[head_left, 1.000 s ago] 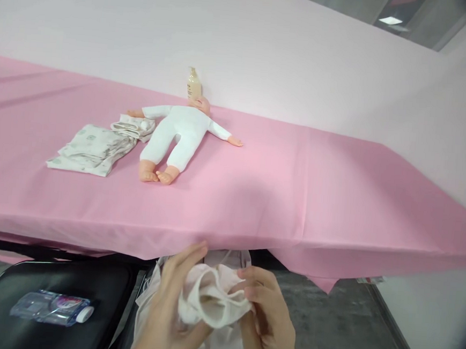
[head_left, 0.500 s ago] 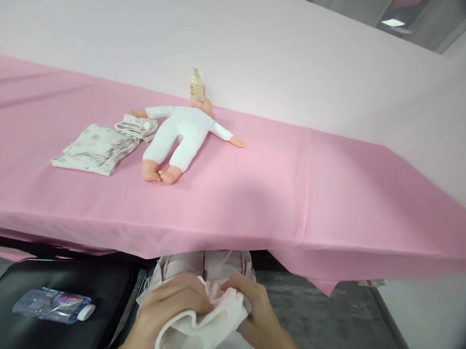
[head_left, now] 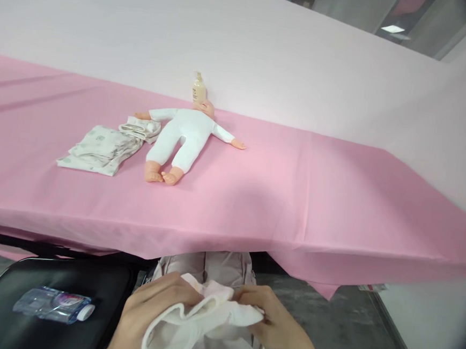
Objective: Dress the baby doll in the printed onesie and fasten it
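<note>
Over my lap, at the bottom of the view, both hands grip a small white cloth piece (head_left: 205, 323). It has a wide, hemmed, curling opening and a pinkish patch; its exact kind does not show. My left hand (head_left: 158, 308) is closed on its left side, with the fingertips partly hidden in the folds. My right hand (head_left: 270, 317) pinches its right end. On the table, beyond my hands, a baby doll (head_left: 190, 131) in a white suit lies on its back, arms spread and feet towards me.
A pink-covered table (head_left: 255, 198) spans the view. Folded printed cloths (head_left: 101, 148) and a smaller folded bundle (head_left: 142, 128) lie left of the doll. A pump bottle (head_left: 199, 88) stands behind its head. On the black chair (head_left: 114, 294) lies a clear plastic bottle (head_left: 53, 304).
My hands have moved slightly apart, the right one to the right, spreading the white cloth wider. The view has shifted a little; the doll and folded cloths stay put.
</note>
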### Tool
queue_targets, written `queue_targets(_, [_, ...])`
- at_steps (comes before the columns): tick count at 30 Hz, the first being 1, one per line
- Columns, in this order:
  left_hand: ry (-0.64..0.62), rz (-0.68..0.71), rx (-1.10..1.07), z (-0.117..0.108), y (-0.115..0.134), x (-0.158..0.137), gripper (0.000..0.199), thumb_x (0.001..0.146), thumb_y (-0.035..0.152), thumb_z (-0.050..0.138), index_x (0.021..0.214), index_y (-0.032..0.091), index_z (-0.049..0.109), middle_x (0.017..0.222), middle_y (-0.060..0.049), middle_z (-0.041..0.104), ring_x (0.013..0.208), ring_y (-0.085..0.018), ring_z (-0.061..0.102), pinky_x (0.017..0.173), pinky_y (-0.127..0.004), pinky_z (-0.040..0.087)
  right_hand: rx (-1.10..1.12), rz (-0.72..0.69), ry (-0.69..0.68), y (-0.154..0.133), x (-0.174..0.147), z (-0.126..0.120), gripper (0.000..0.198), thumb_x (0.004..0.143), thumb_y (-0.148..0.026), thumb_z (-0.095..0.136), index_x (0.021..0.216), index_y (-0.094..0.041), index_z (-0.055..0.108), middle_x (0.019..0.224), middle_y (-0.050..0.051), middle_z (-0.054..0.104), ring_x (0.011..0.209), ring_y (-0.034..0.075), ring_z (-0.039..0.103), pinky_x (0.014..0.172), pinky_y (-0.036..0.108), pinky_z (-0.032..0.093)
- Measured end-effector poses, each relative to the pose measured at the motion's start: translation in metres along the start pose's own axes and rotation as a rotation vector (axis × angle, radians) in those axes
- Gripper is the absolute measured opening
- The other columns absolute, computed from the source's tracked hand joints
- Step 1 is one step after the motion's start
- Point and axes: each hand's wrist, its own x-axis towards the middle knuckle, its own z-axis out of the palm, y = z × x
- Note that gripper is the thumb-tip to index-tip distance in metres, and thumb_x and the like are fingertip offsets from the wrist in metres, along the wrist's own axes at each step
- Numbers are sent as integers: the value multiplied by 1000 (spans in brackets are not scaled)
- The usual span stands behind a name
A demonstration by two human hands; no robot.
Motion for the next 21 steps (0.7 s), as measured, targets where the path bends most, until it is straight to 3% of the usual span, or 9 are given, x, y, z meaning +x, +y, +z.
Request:
queue_targets(1, [-8,19,-1,2,-2,-1,9,89,14,68,87,23,67,75,1,63,63,-11,56,65,-23,46,-51,-15,-1,1,2,1,16,69,-7,57,76,-16,68,110,10,72,101,24,70,84,34,56])
queue_targets(3, [-38,82,-3,7,-6,-3,6,93,19,65,89,22,67,73,0,62,64,-12,55,65,-23,44,-162,-4,25,6,6,4,25,64,-7,63,84,-16,75,152,15,50,141,36,47,110,52,44])
queue_targets(5, [-73,167,-20,13,-10,-4,10,97,25,62,89,21,66,71,-1,62,62,-12,53,64,-24,42,-259,-4,6,10,10,7,32,64,-7,66,91,-18,79,166,12,30,154,40,22,120,60,27])
queue_targets(6, [-89,206,-40,15,-10,-4,13,99,27,60,89,20,66,71,-1,63,61,-12,53,64,-24,42,-267,-16,-26,12,12,7,33,67,-8,66,95,-19,79,166,12,31,155,39,21,122,60,23])
queue_targets(8, [-122,254,-77,17,-10,-2,15,100,29,58,91,20,67,72,-1,65,63,-12,55,64,-23,42,-203,-75,-108,14,15,8,32,73,-10,66,99,-21,79,152,12,53,148,33,39,123,56,22])
queue_targets(11, [-169,235,-81,11,-6,1,16,100,27,58,90,21,68,72,-1,66,63,-12,58,62,-23,42,-13,-168,-126,14,18,5,21,80,-13,65,93,-23,78,108,7,77,113,23,68,121,47,31])
queue_targets(16, [-105,182,44,-6,-6,7,15,93,21,61,79,20,66,66,1,63,55,-11,55,56,-21,42,217,-50,45,18,9,-15,14,89,-23,68,88,-24,81,90,6,77,83,18,71,92,32,53])
queue_targets(20, [1,161,85,-10,-19,6,9,87,18,66,78,21,65,60,4,60,47,-9,51,48,-20,39,300,85,128,21,-11,-34,9,81,-26,77,87,-21,81,83,7,74,71,16,65,67,25,49])
queue_targets(21, [70,132,65,-8,-22,5,9,87,22,66,77,21,64,61,4,60,47,-10,51,47,-21,40,356,126,157,20,-16,-35,20,76,-27,82,95,-21,81,82,5,73,69,15,63,64,25,47])
